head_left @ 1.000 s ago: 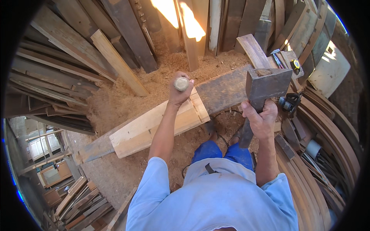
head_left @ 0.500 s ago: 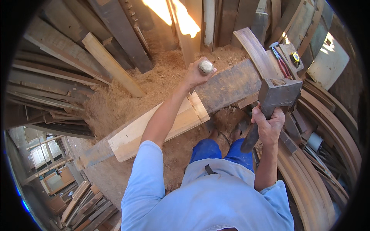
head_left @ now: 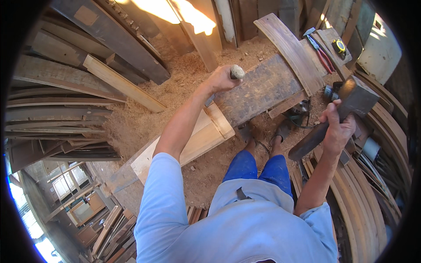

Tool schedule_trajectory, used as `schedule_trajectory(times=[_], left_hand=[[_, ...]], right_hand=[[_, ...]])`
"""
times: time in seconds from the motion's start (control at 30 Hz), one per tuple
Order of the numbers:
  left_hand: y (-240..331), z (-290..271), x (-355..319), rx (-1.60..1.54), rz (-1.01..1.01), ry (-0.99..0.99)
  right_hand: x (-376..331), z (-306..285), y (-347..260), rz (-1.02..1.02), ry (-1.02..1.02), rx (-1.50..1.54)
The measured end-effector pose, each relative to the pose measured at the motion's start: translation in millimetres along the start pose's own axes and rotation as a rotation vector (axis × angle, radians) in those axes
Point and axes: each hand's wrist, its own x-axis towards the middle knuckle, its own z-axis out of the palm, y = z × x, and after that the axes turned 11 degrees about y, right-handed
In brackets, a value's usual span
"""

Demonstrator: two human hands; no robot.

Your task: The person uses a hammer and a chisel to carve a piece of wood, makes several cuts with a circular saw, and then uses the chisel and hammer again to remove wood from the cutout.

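My left hand (head_left: 220, 80) is closed round the handle of a chisel (head_left: 237, 72), whose pale, worn butt sticks out past my fingers. The chisel leans, and part of its blade shows below my hand, close to the grooved end of a light wooden board (head_left: 197, 139). Whether the edge touches the wood I cannot tell. Off to the right, my right hand (head_left: 338, 128) grips a mallet (head_left: 360, 97) by its thick dark handle. Its blocky head is raised, well apart from the chisel. My left forearm covers part of the board.
The board lies on a long, worn bench plank (head_left: 258, 90). Across its far end rest a curved wooden piece (head_left: 289, 52), red-handled pliers (head_left: 323, 57) and a yellow tape measure (head_left: 339, 45). Sawdust (head_left: 184, 65) covers the floor behind. Curved timbers (head_left: 351, 206) lie at right; leaning planks (head_left: 123, 83) stand at left.
My right hand has swung the mallet outward to the right, away from the chisel. The chisel now tips more to the right in my left hand. The whole view has shifted slightly.
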Motion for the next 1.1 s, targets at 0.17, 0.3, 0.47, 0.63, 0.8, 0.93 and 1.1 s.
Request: schedule_trajectory(times=[0.17,0.3,0.47,0.63,0.8,0.93,1.1], left_hand=[[6.0,-2.2,-1.4,-0.074,0.003,0.028],[2.6,0.5,-3.7,-0.124,0.052,0.018],[-6.4,3.0,-4.7,0.078,0.050,0.010],[-12.5,-5.3,-13.0,0.032,-0.015,0.048],[-14.5,-4.2,-11.1,0.039,-0.026,0.038],[-9.1,-5.7,-11.4,0.137,-0.021,0.020],[-24.7,-22.6,-34.0,-0.005,0.010,0.135]], right_hand=[[32.7,28.7,16.7,-0.108,0.124,0.130],[9.5,95.8,77.0,0.017,-0.051,-0.575],[-19.3,112.3,117.2,-0.332,-0.602,-0.664],[-11.2,103.6,71.4,0.203,-0.428,-0.525],[-2.9,127.5,103.0,0.079,-0.212,-0.543],[-40.8,129.0,158.3,-0.194,-0.470,-0.713],[-48.6,117.4,106.0,0.253,-0.369,-0.436]])
